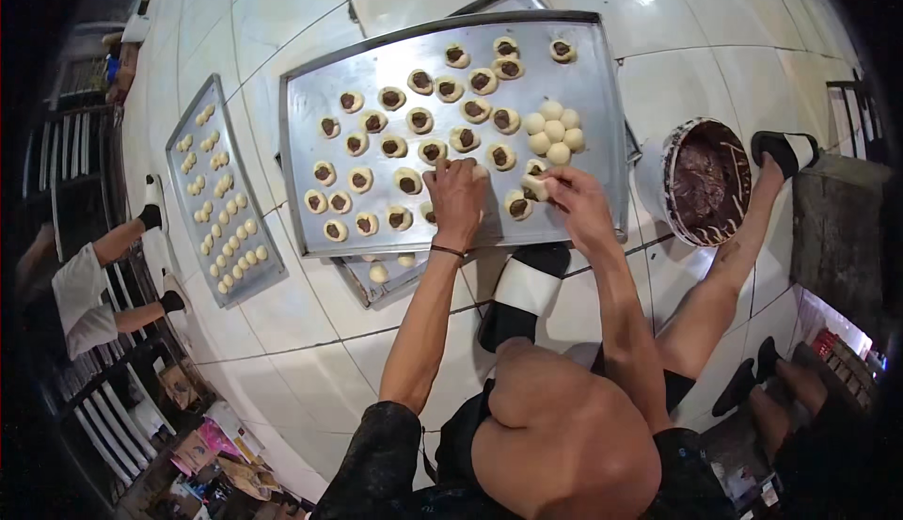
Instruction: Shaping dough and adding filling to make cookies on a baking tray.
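Pale tiled floor [282, 398]; on it, a large metal tray [315, 106] in front of the person. Smaller tray [271, 271] lies to its left, set with rows of plain dough balls [230, 205]. Right of the large tray, a bucket [670, 181] holding dark brown paste [705, 186]. Left hand [456, 196] is low over the tray's near half, fingers bent down; cannot tell whether it grips anything. Right hand [581, 202] pinches a dough piece [534, 187] above the tray, fingers narrow. Nearby: clustered pale balls [555, 130], scattered dough rounds [420, 120] with dark centres.
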Available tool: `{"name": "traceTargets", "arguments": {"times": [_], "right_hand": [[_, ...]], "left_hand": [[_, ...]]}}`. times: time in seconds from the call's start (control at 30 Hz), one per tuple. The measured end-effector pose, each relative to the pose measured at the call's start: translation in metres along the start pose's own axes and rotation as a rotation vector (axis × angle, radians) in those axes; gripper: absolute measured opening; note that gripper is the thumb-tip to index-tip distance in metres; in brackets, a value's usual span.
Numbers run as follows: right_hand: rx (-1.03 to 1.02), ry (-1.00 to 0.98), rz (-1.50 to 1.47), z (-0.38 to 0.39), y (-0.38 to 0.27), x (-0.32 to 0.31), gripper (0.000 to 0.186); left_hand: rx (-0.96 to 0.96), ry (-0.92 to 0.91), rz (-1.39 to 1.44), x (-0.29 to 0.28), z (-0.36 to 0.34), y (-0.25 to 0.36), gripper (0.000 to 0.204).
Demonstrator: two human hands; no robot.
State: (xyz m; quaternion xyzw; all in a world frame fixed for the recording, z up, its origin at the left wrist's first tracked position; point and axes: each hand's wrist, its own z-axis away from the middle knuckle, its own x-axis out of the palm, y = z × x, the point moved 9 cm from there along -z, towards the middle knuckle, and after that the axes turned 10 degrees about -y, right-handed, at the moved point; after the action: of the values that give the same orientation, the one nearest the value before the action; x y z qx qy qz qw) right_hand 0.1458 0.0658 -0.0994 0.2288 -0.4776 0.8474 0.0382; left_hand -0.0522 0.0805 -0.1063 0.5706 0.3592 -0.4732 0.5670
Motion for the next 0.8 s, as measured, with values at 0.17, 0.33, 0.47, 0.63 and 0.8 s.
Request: {"name": "traceTargets", "arguments": {"times": [0.17,0.33,0.47,0.63,0.8], "right_hand": [[-0.086,-0.070,-0.517,0.038,-0.051,0.025,0.012],[-0.141,-0.096,-0.225,0.060,-0.071,0.062,0.019],[-0.320,0.051,0.218,0.084,-0.108,0.077,0.028],[-0.483,0.121,0.664,0.106,-0.121,0.082,0.031],[-0.559,0.259,0.731,0.116,-0.132,0.091,0.026]], "left_hand": [[0.029,0.207,0.041,-0.050,0.006,0.049,0.035],[-0.169,-0.247,1.674,-0.055,0.047,0.070,0.038],[-0.200,-0.129,1.805,-0.080,0.070,0.095,0.039],[-0.239,-0.120,2.225,-0.073,0.069,0.103,0.032],[-0.344,-0.065,2.281,-0.070,0.061,0.113,0.028]]}}
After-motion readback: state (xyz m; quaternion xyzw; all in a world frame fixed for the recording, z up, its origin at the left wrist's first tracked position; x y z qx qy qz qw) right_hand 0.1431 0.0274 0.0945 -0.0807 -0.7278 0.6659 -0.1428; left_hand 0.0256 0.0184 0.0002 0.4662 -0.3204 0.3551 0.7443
